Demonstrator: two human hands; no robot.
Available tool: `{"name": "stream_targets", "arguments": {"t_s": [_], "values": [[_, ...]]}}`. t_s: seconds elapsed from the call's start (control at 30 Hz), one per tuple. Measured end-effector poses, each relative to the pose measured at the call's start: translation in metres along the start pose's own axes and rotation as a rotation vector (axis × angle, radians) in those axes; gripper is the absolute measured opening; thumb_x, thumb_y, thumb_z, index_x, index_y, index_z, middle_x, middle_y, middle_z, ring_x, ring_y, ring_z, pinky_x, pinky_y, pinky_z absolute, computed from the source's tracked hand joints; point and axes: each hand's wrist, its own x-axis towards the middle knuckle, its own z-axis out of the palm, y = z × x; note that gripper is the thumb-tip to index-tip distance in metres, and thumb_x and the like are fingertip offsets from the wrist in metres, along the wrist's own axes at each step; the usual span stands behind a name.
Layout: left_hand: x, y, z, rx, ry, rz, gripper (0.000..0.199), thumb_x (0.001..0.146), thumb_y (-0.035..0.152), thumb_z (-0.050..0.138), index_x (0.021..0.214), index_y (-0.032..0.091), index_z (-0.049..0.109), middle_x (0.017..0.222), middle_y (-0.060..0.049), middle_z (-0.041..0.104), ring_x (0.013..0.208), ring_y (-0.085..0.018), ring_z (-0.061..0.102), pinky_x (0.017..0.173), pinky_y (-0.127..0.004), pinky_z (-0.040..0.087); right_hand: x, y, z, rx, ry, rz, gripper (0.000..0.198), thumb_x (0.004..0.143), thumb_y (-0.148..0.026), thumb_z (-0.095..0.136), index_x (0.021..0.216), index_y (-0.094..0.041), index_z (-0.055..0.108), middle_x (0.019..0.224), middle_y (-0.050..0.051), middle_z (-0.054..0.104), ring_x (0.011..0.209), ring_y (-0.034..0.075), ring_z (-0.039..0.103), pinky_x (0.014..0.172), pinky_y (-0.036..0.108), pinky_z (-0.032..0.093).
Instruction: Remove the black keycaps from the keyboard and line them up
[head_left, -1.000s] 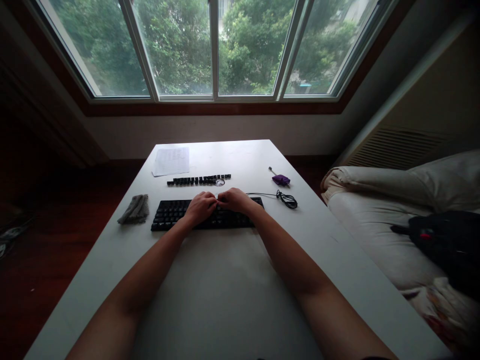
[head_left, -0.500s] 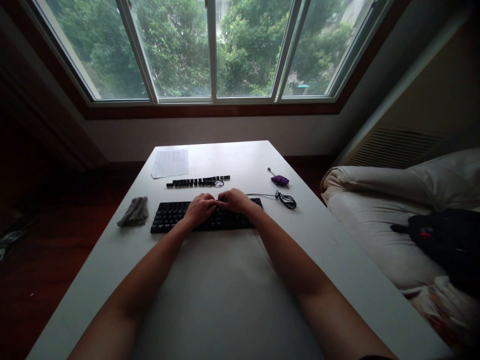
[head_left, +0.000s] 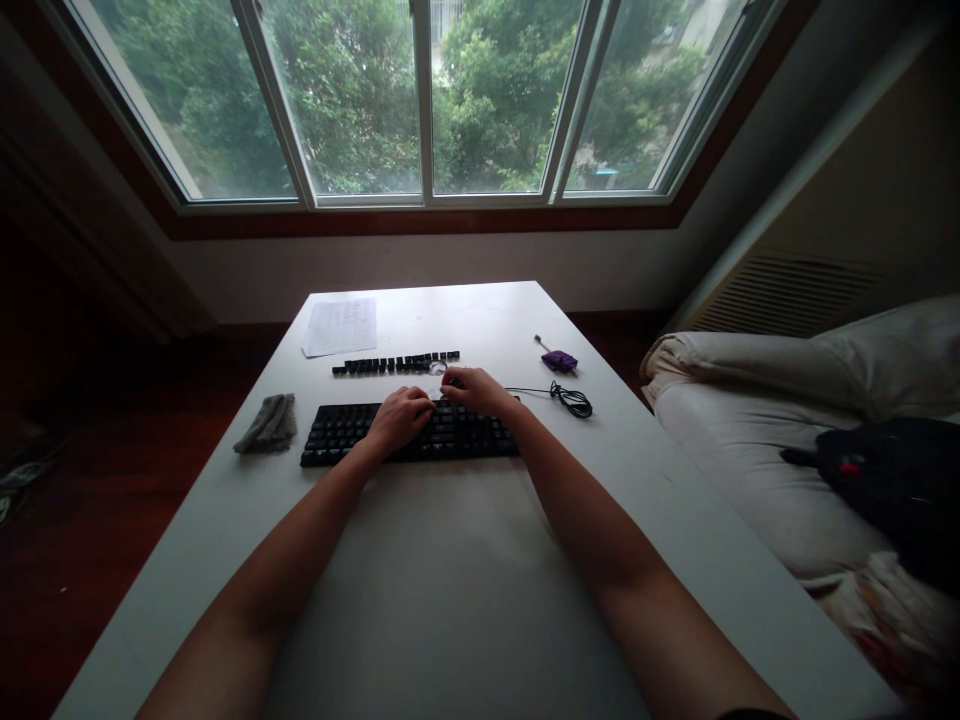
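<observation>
A black keyboard (head_left: 341, 432) lies across the white table in front of me. My left hand (head_left: 405, 415) rests on its middle, fingers bent over toward the far edge, so part of the keys is hidden. Just right of it, my right hand (head_left: 471, 390) is raised a little above the keyboard's far edge. Its thumb and fingertips are pinched together around something small and dark that I cannot make out. Beyond the keyboard, loose black keycaps (head_left: 394, 364) stand in rows, with a small clear ring-like object (head_left: 437, 368) near their right end.
A grey cloth (head_left: 268, 424) lies left of the keyboard. Printed paper (head_left: 341, 326) is at the table's far left. A coiled black cable (head_left: 571, 400) and a purple object (head_left: 559, 360) with a small brush-like stick lie to the right. A cream sofa (head_left: 720, 430) stands beside the table.
My right hand has lifted and shifted slightly away from my left hand toward the keyboard's far edge, uncovering keys beneath it. The left hand stays where it was.
</observation>
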Motion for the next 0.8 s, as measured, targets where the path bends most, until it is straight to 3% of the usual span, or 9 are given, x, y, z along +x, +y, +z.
{"name": "stream_targets", "arguments": {"t_s": [0.17,0.4,0.57,0.8], "values": [[0.000,-0.002,0.002,-0.005,0.010,0.006,0.021,0.092,0.026,0.056,0.101,0.026,0.074,0.105,-0.005,0.067,0.099,-0.022,0.057,0.092,-0.039,0.048,0.003,0.003,0.006,0.022,-0.054,0.022,0.017,0.083,-0.031,0.065,0.095,-0.020,0.067,0.082,0.001,0.068,0.075,0.015,0.060,0.070,0.025,0.042],[0.000,-0.001,0.001,-0.013,0.005,0.003,0.021,0.092,0.026,0.055,0.100,0.026,0.075,0.104,-0.005,0.067,0.099,-0.022,0.057,0.092,-0.039,0.048,0.007,0.006,0.016,0.212,-0.045,0.133,0.029,0.091,-0.047,0.054,0.092,-0.019,0.060,0.061,-0.004,0.060,0.053,0.011,0.054,0.057,0.023,0.041],[0.000,-0.002,0.001,-0.007,0.010,0.007,0.022,0.092,0.027,0.055,0.101,0.026,0.075,0.104,-0.005,0.067,0.098,-0.022,0.058,0.092,-0.040,0.048,0.008,0.014,0.022,0.250,-0.011,0.183,0.024,0.090,-0.042,0.057,0.100,-0.020,0.055,0.059,-0.006,0.060,0.050,0.011,0.055,0.054,0.022,0.042],[0.000,-0.001,0.001,-0.014,0.009,0.000,0.021,0.092,0.027,0.055,0.100,0.027,0.075,0.104,-0.005,0.067,0.098,-0.022,0.058,0.091,-0.039,0.048,0.012,0.019,0.023,0.361,-0.012,0.214,0.018,0.093,-0.035,0.055,0.103,-0.019,0.055,0.070,-0.001,0.070,0.059,0.012,0.065,0.057,0.021,0.048]]}}
